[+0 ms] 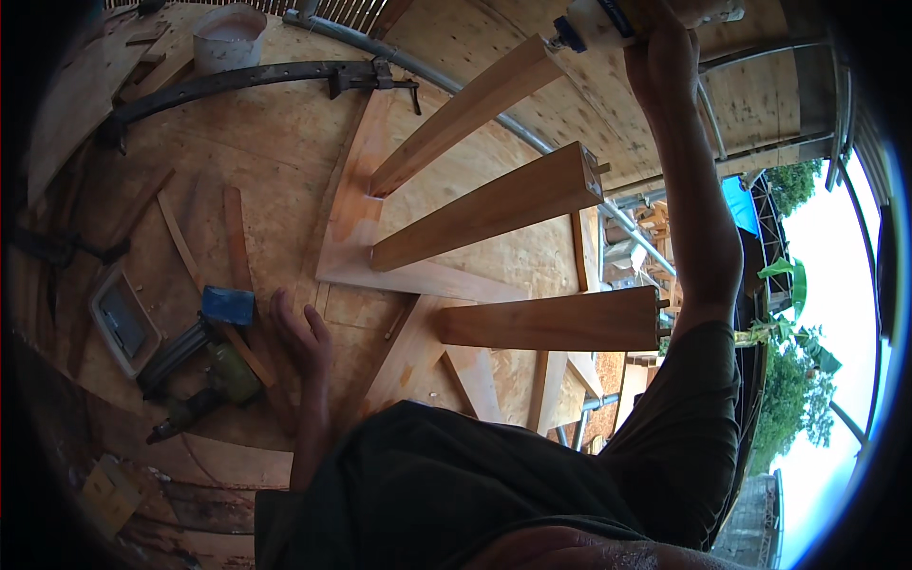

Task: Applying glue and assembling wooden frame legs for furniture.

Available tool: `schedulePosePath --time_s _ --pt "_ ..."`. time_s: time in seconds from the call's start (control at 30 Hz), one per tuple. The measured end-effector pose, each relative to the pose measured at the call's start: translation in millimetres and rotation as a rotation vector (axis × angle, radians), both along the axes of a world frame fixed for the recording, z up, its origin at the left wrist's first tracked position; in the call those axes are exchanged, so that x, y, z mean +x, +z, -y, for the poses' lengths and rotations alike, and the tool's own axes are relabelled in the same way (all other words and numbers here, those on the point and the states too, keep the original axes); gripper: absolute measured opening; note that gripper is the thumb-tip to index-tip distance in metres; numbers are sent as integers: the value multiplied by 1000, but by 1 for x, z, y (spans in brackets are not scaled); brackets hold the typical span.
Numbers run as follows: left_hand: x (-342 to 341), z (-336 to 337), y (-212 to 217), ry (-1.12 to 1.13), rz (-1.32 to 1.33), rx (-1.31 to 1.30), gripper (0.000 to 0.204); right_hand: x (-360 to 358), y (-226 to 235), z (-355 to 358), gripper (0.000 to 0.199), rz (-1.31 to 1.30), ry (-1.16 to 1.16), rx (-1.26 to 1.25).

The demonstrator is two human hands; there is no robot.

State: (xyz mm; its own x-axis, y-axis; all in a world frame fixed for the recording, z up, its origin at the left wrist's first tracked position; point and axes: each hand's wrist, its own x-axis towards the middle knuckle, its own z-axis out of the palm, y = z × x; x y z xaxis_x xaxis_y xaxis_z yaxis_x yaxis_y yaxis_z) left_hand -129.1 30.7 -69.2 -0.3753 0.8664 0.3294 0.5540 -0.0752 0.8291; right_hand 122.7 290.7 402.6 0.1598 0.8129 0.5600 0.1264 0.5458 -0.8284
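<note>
At the top, my right hand is raised and closed round a white squeeze bottle with a dark blue cap. The cap is at the upper end of a tapered wooden leg; whether they touch I cannot tell. A second leg and a third leg stand beside it, the latter two with small tenons at their ends. Flat joined boards lie at the legs' feet. My left hand hangs low over the bench, fingers apart and holding nothing, near a blue block.
A green nail gun and a pale tray lie on the plywood bench at left, among thin wood strips. Behind are a long bar clamp and a white bucket. A metal pipe runs along the far edge.
</note>
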Motion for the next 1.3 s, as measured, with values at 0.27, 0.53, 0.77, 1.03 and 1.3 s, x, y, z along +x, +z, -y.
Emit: schedulePosePath --time_s 0.27,0.53,0.77,1.03,1.3 --pt "-1 0 3 12 -22 -12 43 -5 -5 -1 22 54 22 60" --pt "-2 0 4 12 -62 -7 43 -12 -2 17 21 30 -25 20" --pt "0 0 0 15 -30 -10 43 -16 -3 23 22 13 1 50" --pt "-1 1 3 11 -62 -18 43 -12 -4 24 19 14 -2 44" --pt "0 0 0 11 -10 8 43 8 -5 22 16 9 -13 39"
